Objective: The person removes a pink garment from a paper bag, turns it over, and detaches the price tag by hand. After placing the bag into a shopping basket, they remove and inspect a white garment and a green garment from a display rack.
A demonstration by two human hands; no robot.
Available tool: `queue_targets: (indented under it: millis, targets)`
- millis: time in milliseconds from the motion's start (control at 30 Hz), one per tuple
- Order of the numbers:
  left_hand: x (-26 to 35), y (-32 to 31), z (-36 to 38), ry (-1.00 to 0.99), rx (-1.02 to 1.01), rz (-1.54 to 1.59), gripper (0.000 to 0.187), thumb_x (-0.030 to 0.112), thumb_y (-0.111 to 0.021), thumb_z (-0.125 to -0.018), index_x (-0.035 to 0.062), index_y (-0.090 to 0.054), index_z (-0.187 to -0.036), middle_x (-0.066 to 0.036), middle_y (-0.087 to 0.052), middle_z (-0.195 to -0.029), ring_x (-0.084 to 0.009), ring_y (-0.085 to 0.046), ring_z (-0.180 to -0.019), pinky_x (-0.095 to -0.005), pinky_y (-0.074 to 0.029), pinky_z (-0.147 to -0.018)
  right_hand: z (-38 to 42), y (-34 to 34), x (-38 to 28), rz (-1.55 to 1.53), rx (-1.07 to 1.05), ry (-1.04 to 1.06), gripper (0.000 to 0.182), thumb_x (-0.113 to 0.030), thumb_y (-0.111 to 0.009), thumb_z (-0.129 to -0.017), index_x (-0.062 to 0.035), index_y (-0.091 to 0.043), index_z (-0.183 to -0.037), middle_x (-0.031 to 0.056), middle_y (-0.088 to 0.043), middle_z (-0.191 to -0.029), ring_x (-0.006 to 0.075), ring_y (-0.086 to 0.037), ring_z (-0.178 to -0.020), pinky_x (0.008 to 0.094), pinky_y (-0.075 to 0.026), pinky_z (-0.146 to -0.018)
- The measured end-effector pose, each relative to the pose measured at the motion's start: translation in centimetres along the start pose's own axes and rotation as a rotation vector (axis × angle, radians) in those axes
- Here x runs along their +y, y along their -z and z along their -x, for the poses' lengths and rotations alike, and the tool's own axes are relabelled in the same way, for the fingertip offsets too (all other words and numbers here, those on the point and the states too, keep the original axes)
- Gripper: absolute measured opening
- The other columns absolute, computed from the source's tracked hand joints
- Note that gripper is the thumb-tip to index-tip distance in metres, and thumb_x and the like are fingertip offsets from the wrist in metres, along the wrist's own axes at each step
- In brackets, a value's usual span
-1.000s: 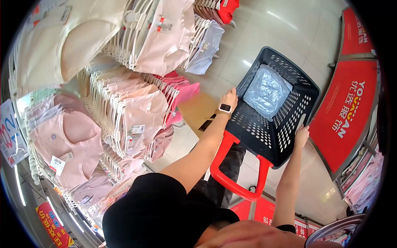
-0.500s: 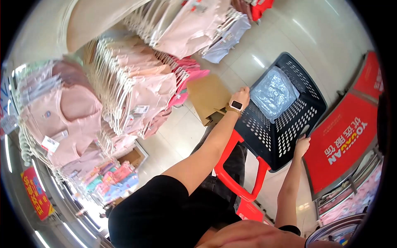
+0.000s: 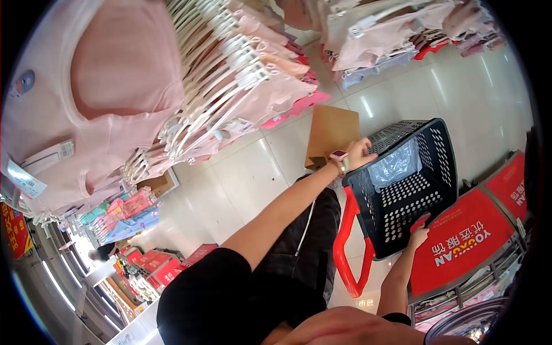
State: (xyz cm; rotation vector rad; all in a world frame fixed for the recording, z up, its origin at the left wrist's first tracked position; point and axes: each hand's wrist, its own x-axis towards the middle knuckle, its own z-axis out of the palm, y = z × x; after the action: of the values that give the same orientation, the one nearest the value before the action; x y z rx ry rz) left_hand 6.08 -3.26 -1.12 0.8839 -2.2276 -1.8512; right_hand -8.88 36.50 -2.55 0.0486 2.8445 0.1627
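Note:
A black perforated shopping basket (image 3: 445,172) with a red handle (image 3: 340,244) is tilted in front of me. Inside lies a bluish, clear plastic-wrapped packet (image 3: 397,165). My left hand (image 3: 360,154), with a watch on its wrist, is closed over the basket's rim on the left side. At the opposite side, my right hand (image 3: 418,237) is closed at the basket's edge, and a small reddish piece (image 3: 421,221) shows at its fingertips. A brown cardboard box (image 3: 333,132) stands just beyond my left hand.
Racks of pink tops (image 3: 129,69) on white hangers (image 3: 201,86) fill the left and top. To the right runs a stand with red signboards (image 3: 466,241) and folded goods below. Pale glossy floor tiles (image 3: 230,178) lie between.
The view has swung, so the hanging tops at left look nearer. Basket and both hands appear lower in view, and the basket is turned. Both hands stay on it.

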Motion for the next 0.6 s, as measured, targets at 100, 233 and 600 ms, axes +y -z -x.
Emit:
queue_targets:
  millis: [100, 233, 600]
  targets:
    - [1.2, 4.1, 4.7, 0.085, 0.252, 0.004, 0.031, 0.020, -0.063, -0.073, 0.0038, -0.046, -0.093, -0.006, -0.055, -0.068, -0.0149, -0.054, -0.054, -0.0272, -0.043, -0.049, 0.4, 0.4, -0.6, 0.021, -0.010, -0.021, 0.040, -0.033, -0.040, -0.085, 0.0056, -0.048, -0.087, 0.0283, -0.057, -0.077, 0.0419, -0.057, -0.073, 0.0459, -0.048, -0.062]
    - [-3.1, 7.3, 10.5, 0.174, 0.556, -0.086, 0.027, 0.014, -0.060, -0.074, 0.0044, -0.045, -0.094, -0.004, -0.052, -0.065, -0.0126, -0.050, -0.051, -0.0258, -0.041, -0.047, 0.0, -0.2, -0.2, 0.044, -0.003, -0.059, 0.041, -0.035, -0.040, -0.084, 0.0052, -0.049, -0.087, 0.0280, -0.057, -0.079, 0.0419, -0.057, -0.074, 0.0461, -0.047, -0.064]
    - [-13.2, 18.7, 13.7, 0.467, 1.294, -0.937, 0.061, 0.020, -0.066, -0.065, -0.0075, -0.034, -0.108, -0.023, -0.040, -0.102, -0.0358, -0.041, -0.093, -0.0426, -0.035, -0.080, 0.1, 0.1, -0.7, 0.030, -0.015, -0.122, 0.044, -0.038, -0.039, -0.084, 0.0037, -0.050, -0.089, 0.0279, -0.057, -0.082, 0.0421, -0.056, -0.078, 0.0465, -0.047, -0.068]
